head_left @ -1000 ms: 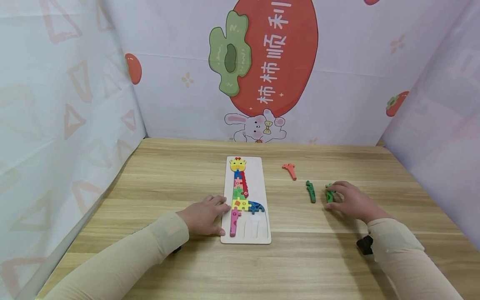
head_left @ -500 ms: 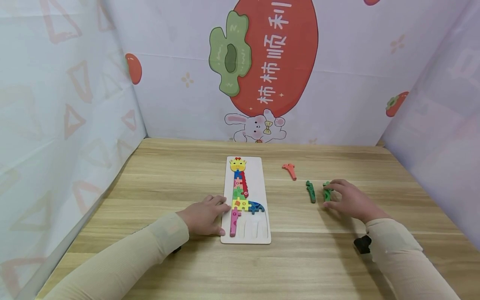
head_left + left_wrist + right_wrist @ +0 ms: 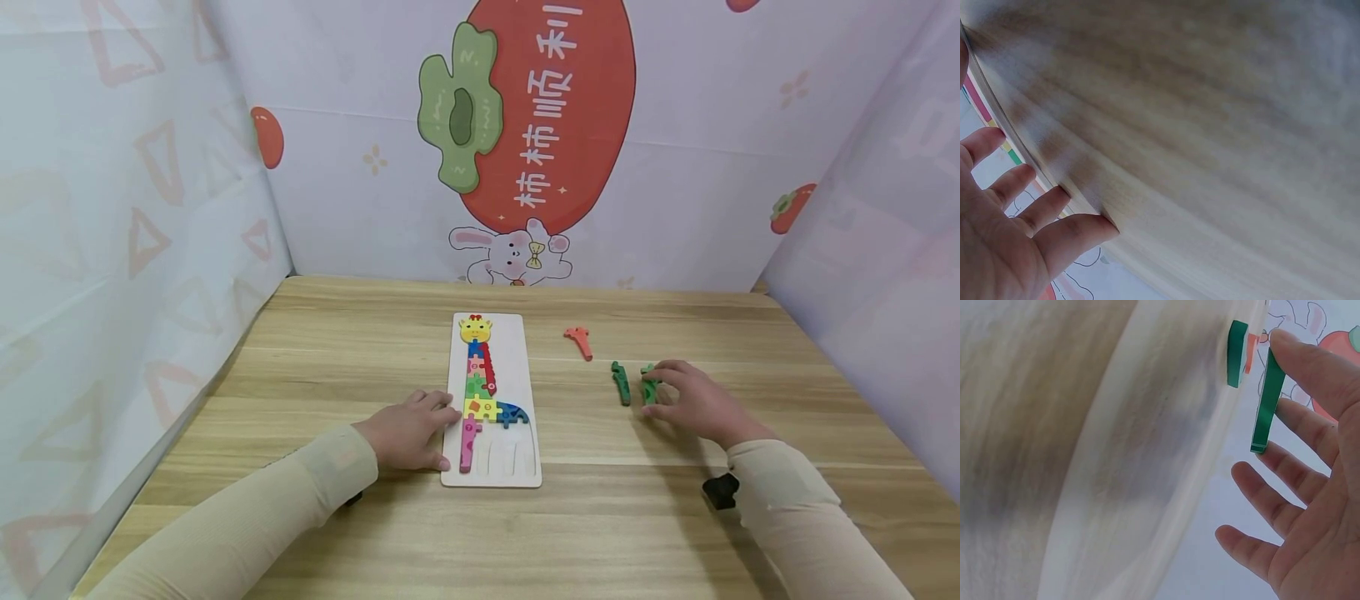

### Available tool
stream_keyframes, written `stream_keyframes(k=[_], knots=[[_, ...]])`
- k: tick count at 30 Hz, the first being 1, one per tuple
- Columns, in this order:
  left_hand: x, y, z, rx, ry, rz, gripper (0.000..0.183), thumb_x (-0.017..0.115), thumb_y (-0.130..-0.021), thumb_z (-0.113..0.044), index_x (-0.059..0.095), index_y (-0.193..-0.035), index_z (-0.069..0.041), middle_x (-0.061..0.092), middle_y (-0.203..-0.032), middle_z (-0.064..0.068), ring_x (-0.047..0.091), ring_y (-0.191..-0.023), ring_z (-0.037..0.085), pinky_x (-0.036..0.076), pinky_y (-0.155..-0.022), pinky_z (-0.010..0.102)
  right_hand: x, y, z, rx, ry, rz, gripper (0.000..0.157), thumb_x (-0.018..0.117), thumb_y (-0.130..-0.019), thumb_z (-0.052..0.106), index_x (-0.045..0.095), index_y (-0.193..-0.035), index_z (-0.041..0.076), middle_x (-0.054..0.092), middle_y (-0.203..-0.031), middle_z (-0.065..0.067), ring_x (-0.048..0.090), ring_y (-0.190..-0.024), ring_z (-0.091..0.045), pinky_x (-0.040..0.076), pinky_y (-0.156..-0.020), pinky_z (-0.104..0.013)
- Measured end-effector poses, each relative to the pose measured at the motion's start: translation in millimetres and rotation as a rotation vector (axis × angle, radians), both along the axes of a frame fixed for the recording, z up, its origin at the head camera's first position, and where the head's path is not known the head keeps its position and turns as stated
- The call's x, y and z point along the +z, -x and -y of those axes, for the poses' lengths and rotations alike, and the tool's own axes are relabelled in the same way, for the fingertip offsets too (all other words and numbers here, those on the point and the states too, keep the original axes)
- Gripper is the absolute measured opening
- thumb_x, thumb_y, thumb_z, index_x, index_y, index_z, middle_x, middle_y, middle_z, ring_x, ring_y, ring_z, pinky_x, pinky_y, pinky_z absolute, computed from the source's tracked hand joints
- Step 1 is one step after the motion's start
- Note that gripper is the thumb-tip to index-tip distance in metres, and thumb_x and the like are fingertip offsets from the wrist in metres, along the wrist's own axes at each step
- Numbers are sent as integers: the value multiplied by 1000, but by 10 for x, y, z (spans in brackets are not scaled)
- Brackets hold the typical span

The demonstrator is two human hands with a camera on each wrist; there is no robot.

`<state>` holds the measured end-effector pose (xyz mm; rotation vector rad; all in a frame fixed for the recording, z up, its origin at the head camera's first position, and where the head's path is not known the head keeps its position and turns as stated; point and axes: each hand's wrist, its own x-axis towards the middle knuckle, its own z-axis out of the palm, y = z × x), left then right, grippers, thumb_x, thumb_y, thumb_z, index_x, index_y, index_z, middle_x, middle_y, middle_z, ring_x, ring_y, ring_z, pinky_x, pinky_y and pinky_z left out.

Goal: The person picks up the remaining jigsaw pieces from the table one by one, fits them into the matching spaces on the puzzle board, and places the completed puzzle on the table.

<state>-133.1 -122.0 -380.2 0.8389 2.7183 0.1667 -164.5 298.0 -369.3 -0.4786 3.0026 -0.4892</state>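
Observation:
A white puzzle board (image 3: pixel 510 346) lies mid-table with giraffe pieces set in it: yellow head (image 3: pixel 475 330), colourful neck, yellow body, blue rump and one pink leg (image 3: pixel 467 450). Bare leg-shaped recesses show beside the pink leg. My left hand (image 3: pixel 407 431) rests at the board's left edge, fingers spread; the left wrist view has its fingertips along that edge. Off to the right, my right hand (image 3: pixel 701 406) pinches a light green puzzle piece (image 3: pixel 649 387) between thumb and fingers. In the right wrist view the green piece (image 3: pixel 1267 403) stands on edge.
Just left of the right hand lies a dark green puzzle piece (image 3: pixel 621 384). Farther back sits an orange puzzle piece (image 3: pixel 581 341). Printed cloth walls (image 3: pixel 360 200) enclose the wooden table (image 3: pixel 322 342) at the back and both sides.
The right hand has slid slightly left with the light green puzzle piece, closer to the dark green one. The left hand and the board have stayed put.

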Motion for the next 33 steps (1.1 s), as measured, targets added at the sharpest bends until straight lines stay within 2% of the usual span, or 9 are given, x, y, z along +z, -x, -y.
stream_keyframes(k=[9, 33], knots=[[5, 2, 0, 0, -4, 2, 71, 62, -72, -57, 45, -132, -23, 33, -139, 4, 34, -121, 24, 45, -89, 37, 80, -40, 106, 7, 7, 7, 61, 69, -76, 39, 52, -122, 3, 37, -130, -24, 38, -115, -46, 35, -88, -59], [-10, 3, 5, 1, -8, 3, 71, 62, -73, -57, 44, -133, -23, 32, -140, 4, 33, -122, 24, 44, -89, 38, 106, -71, 241, 23, 38, -30, 56, 70, -77, 34, 53, -123, 6, 39, -129, -18, 43, -113, -40, 39, -87, -55]])
